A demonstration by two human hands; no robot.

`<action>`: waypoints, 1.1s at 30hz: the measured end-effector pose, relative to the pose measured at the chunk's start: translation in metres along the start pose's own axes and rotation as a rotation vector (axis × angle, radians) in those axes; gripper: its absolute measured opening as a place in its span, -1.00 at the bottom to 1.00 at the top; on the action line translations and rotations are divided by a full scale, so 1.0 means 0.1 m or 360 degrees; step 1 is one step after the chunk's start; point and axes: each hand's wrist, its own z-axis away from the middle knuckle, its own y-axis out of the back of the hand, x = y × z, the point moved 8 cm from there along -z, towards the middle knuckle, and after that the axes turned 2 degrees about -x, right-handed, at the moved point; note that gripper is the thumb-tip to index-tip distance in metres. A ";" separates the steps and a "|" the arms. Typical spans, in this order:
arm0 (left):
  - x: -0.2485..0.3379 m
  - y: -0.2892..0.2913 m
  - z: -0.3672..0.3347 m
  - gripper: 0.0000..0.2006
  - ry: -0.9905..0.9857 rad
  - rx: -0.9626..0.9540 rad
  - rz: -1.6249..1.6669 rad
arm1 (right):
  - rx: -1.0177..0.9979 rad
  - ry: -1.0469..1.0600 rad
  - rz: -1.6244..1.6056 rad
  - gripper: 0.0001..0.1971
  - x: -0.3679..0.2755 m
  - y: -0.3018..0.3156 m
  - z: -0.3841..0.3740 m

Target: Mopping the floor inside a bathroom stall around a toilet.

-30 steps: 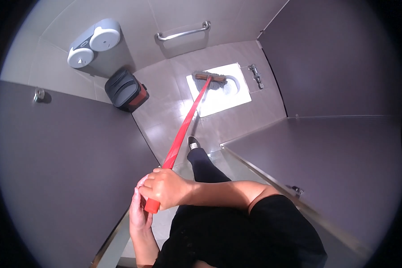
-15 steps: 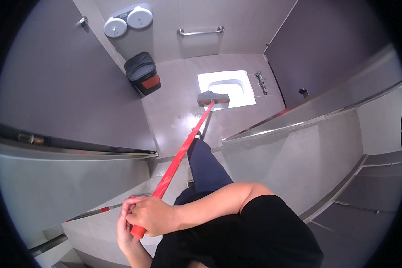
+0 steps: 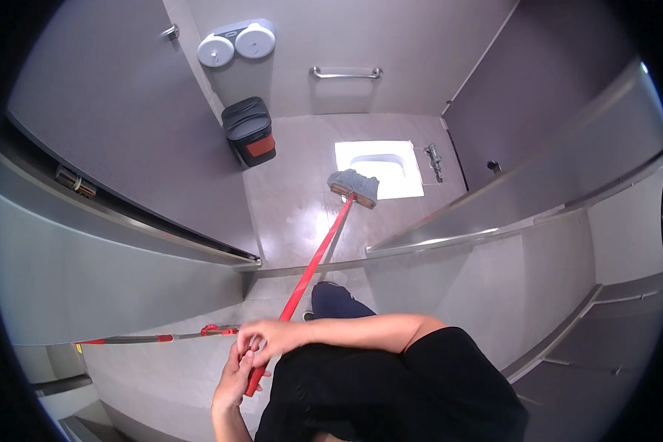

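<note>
Two bare hands meet near the upper end of a long-handled floor mop (image 3: 316, 260). The left hand (image 3: 234, 379), lower of the two, is loosely curled about the handle close to its end, with fingertips showing on the far side of the red shaft. The right hand (image 3: 269, 339) lies just above it, fingers half bent and thumb side toward the left hand, the handle passing beneath; it cannot be told whether that palm grips the shaft or merely rests against it.

From the hands the handle slants away, up and to the right, to a brown head block (image 3: 352, 197) with a grey fringe (image 3: 355, 180). This mop head overlaps the near left corner of a white squat toilet (image 3: 412, 191) set in the tiled floor (image 3: 291, 199); how much of the fringe touches the toilet's rim is unclear. A metal flush valve (image 3: 435, 163) stands just right of the toilet.

A black waste bin (image 3: 246, 118) with a reddish panel is near the left partition (image 3: 118, 140), below a double toilet-roll dispenser (image 3: 236, 43) on the back wall. A metal grab bar (image 3: 346, 74) is fixed to the same wall. A red-and-grey pole (image 3: 163, 339) extends leftward from near the hands.
</note>
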 end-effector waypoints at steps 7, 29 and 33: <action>0.09 0.10 -0.06 -0.60 -0.0303 0.0494 -0.1789 | 0.1489 -0.0934 -0.0070 -0.89 1.42 2.42 1.00; -0.36 0.24 -0.29 -0.79 0.0401 0.1006 -0.2212 | 0.2494 -0.1127 -0.1772 -0.81 3.11 3.66 1.67; -0.67 0.15 -0.70 -0.79 0.0283 0.0899 -0.2103 | 0.2577 -0.1101 -0.1483 -0.87 2.87 4.13 1.93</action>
